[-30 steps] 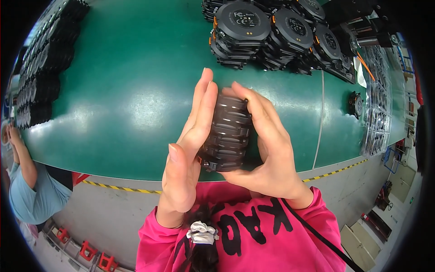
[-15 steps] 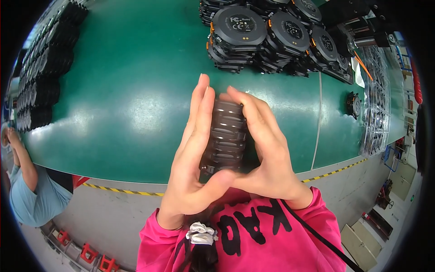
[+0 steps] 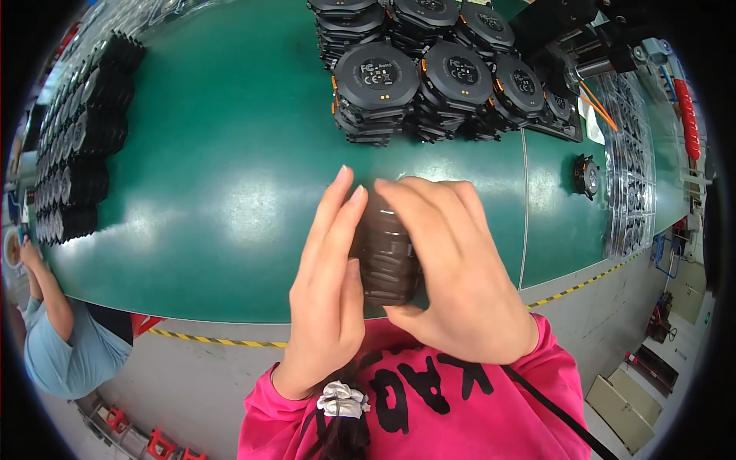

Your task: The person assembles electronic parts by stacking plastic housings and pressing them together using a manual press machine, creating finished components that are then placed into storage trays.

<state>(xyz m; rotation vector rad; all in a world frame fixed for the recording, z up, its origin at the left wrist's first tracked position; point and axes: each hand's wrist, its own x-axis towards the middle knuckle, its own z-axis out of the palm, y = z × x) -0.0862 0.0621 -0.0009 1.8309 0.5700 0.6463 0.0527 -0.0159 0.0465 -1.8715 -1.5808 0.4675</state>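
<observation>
A column of stacked dark smartwatch cases [image 3: 389, 264], blurred by motion, is between my two hands in front of my body. My left hand [image 3: 326, 284] presses along its left side, with long, nearly straight fingers and the thumb at its near left edge. On the other side my right hand [image 3: 460, 272] curves round the column, fingers bent over its far right part and thumb near its base. Beyond my hands stand several piles of black smartwatch cases [image 3: 376, 77], backs up, some with orange side buttons. The underside of the held column is hidden.
Rows of dark stacked cases [image 3: 84, 146] line the green table [image 3: 222, 153] at left. At right are a single watch case [image 3: 587, 177], clear plastic trays [image 3: 630, 176] and a black metal fixture with a red-handled clamp [image 3: 687, 119]. Another person [image 3: 73, 337] sits at far left.
My left thumb has moved from across the near end to the column's left side. My right hand has wrapped further over the right side. The table and piles have shifted in view.
</observation>
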